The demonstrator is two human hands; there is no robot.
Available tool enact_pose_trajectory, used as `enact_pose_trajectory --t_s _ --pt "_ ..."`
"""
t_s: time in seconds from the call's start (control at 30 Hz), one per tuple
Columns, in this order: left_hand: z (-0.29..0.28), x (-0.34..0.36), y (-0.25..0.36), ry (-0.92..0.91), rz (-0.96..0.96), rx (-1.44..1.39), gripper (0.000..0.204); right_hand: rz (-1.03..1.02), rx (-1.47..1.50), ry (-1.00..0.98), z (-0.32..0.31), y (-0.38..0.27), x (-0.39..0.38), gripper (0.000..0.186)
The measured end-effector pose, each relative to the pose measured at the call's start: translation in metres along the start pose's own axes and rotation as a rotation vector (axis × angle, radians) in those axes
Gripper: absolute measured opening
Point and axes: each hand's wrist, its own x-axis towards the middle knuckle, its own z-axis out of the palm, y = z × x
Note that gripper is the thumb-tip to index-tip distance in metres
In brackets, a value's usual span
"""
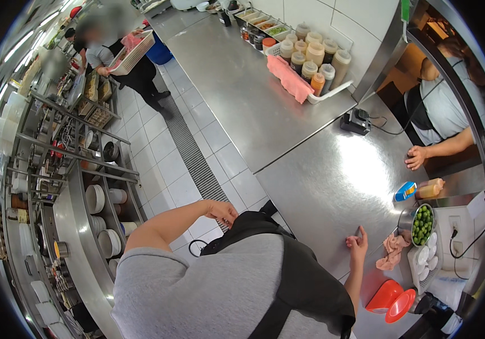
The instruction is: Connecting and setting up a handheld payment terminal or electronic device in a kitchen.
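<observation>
My left hand (pixel 221 212) is at the front of my black apron (pixel 251 223), its fingers bent and close together. Whether anything is in them is hidden. To the right, my right hand (pixel 357 243) is over the steel counter (pixel 310 186), the index finger stretched out and the others loosely curled, holding nothing. Nearest to it lies a crumpled pink cloth (pixel 390 252). Beyond the cloth are a metal pot of green limes (pixel 422 225) and a white basket with white-lidded cups (pixel 425 261). A red container (pixel 384 295) and a red lid (pixel 401 306) are nearer me.
Sauce bottles stand in a white basket (pixel 333 96) with a pink cloth (pixel 289 78) over its side. A black device (pixel 356 121) with a cord sits by the pass window, where a person's hand (pixel 416 157) rests. Another person at far left carries a basket (pixel 134 53).
</observation>
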Motion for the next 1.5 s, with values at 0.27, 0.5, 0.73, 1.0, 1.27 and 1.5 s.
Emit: enact_pose_trajectory --t_s 0.27,0.5,0.73,1.0,1.27,1.5 --pt "0.043 0.034 0.038 0.357 0.300 -0.130 0.061 -0.017 0.163 0.493 0.041 -0.013 0.007 0.018" --pt "0.025 0.067 0.038 0.352 0.154 -0.541 0.045 -0.502 -0.313 0.289 0.086 -0.121 0.108 0.020" --pt "-0.045 0.116 -0.017 0.616 0.093 0.684 0.039 -0.886 -0.963 0.318 0.098 -0.263 0.221 0.058" --pt "-0.067 0.150 -0.172 0.699 -0.424 0.229 0.023 -0.629 -1.641 0.052 0.142 -0.331 0.280 0.088" --pt "-0.095 0.185 -0.174 1.004 -0.142 0.513 0.038 -0.633 -1.674 -0.125 0.151 -0.345 0.311 0.080" --pt "-0.101 0.255 -0.108 0.959 -0.143 0.444 0.037 -0.843 -1.514 -0.197 0.132 -0.351 0.301 0.072"
